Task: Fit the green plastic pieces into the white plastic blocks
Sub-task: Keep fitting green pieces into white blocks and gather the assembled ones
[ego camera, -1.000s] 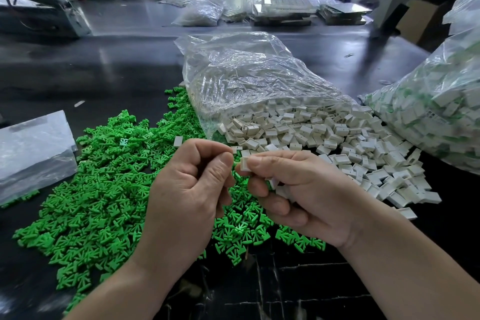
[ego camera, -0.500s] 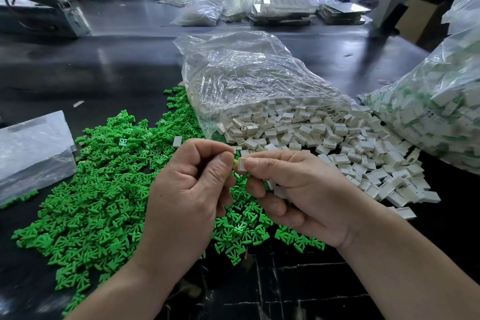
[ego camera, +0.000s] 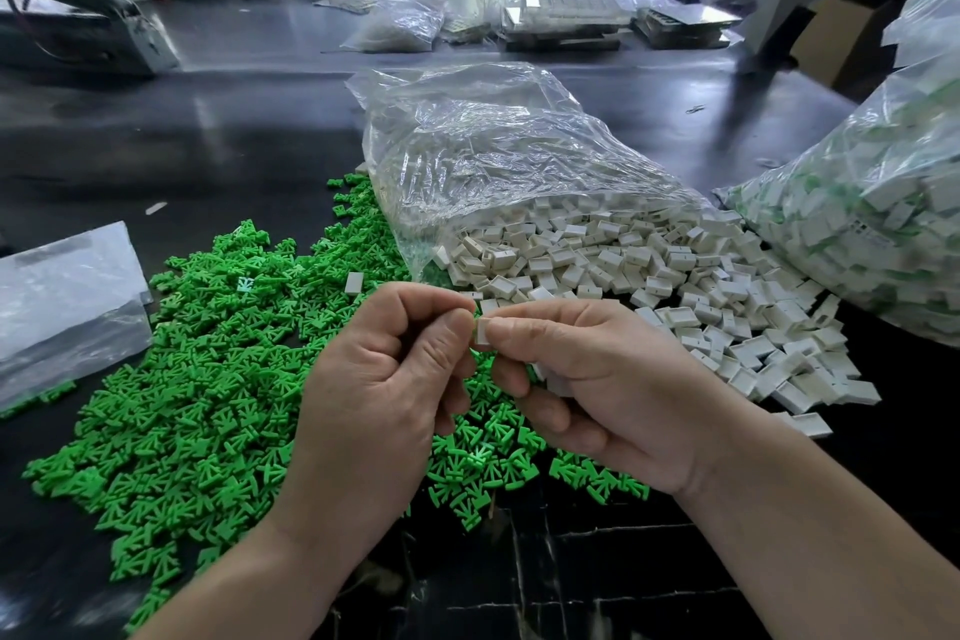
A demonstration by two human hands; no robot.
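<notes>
A wide heap of green plastic pieces covers the dark table on the left. White plastic blocks spill from an open clear bag in the middle. My left hand and my right hand meet above the heap's right edge. Between their fingertips sits one white block. My right thumb and forefinger pinch it. My left thumb and forefinger press against its left side; any green piece there is hidden. More white blocks are tucked under my right hand's curled fingers.
A second clear bag at the right holds white blocks with green showing in them. A flat plastic bag lies at the left. One lone white block rests on the green heap. Bags, trays and a machine stand at the back.
My hands have closed together slightly. The green bit seen between the fingertips half a second ago is no longer visible at the white block.
</notes>
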